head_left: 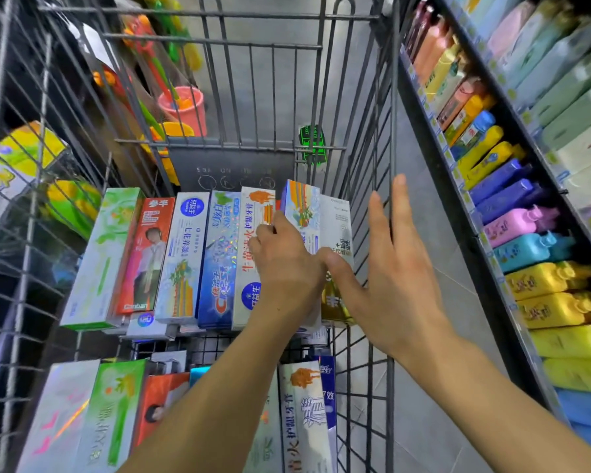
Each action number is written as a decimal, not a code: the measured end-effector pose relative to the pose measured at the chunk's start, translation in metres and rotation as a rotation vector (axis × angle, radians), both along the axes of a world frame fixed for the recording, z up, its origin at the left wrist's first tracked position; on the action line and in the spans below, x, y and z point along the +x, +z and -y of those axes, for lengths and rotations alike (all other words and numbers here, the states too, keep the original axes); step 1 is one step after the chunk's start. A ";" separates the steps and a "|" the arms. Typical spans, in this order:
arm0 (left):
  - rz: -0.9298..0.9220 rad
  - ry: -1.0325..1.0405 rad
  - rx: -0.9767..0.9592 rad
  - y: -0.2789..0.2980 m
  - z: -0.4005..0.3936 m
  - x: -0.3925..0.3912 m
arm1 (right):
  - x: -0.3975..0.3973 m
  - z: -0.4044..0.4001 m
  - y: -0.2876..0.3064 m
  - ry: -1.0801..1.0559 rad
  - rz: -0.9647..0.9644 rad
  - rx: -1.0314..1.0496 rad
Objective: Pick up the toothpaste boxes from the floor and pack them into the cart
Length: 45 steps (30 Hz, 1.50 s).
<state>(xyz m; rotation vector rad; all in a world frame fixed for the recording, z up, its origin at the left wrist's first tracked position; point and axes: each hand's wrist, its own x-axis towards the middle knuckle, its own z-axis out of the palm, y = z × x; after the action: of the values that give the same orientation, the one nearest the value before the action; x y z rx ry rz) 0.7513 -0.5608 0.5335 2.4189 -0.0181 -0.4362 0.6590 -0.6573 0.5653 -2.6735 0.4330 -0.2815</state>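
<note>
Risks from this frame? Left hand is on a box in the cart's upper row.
1. The left hand pinches the white-and-blue toothpaste box, which stands tilted above its row; released early, it may topple onto its neighbours.
2. The gap beside the white-and-gold box looks tight, so forcing it could crush cartons.
3. The open right hand hovers near the grey wire cart wall; fingers might snag on the mesh.

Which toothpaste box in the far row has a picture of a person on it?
The red box, second from the left in that row. It shows a standing person; its neighbours show leaves, fruit or writing.
</note>
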 end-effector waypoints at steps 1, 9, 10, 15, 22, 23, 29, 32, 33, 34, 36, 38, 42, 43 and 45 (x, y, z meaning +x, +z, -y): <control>0.020 0.004 -0.009 -0.001 -0.002 -0.002 | 0.000 0.000 0.000 0.000 0.002 -0.002; -0.020 0.043 -0.077 0.000 -0.014 -0.001 | -0.001 -0.002 0.002 -0.002 0.001 0.043; -0.026 0.040 -0.075 -0.001 -0.013 0.001 | -0.001 -0.001 0.001 -0.003 0.004 0.049; -0.010 -0.005 -0.034 -0.007 -0.009 0.009 | 0.001 -0.002 -0.002 -0.006 0.031 0.055; 0.320 -0.167 0.268 -0.028 -0.012 -0.010 | 0.000 -0.004 0.004 0.002 0.018 0.088; 0.325 -0.182 0.245 -0.031 -0.015 -0.013 | 0.000 -0.004 0.004 -0.001 0.016 0.092; 0.266 -0.275 0.292 -0.033 -0.016 -0.011 | 0.001 -0.002 -0.002 -0.008 0.054 0.085; 0.219 -0.308 0.338 -0.033 -0.016 -0.012 | 0.002 -0.003 -0.004 -0.027 0.084 0.074; 0.211 -0.323 0.359 -0.033 -0.016 -0.012 | 0.002 -0.004 -0.004 -0.030 0.084 0.069; 0.212 -0.336 0.373 -0.034 -0.016 -0.013 | 0.002 -0.004 -0.004 -0.030 0.079 0.064; 0.225 -0.343 0.377 -0.034 -0.015 -0.013 | 0.001 -0.004 -0.002 -0.024 0.070 0.058; 0.228 -0.342 0.381 -0.033 -0.015 -0.014 | 0.000 -0.004 -0.001 -0.015 0.056 0.059; 0.196 -0.345 0.416 -0.034 -0.016 -0.015 | -0.001 -0.006 0.002 -0.014 0.034 0.056; 0.178 -0.345 0.420 -0.034 -0.016 -0.014 | -0.001 -0.006 0.003 -0.014 0.025 0.058; 0.124 -0.349 0.419 -0.032 -0.013 -0.009 | -0.002 -0.006 0.004 -0.017 -0.001 0.065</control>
<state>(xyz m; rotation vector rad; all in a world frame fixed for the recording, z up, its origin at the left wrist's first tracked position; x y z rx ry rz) 0.7419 -0.5479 0.5018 2.8643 -0.4495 -0.4824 0.6573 -0.6514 0.5694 -2.6080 0.4578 -0.2669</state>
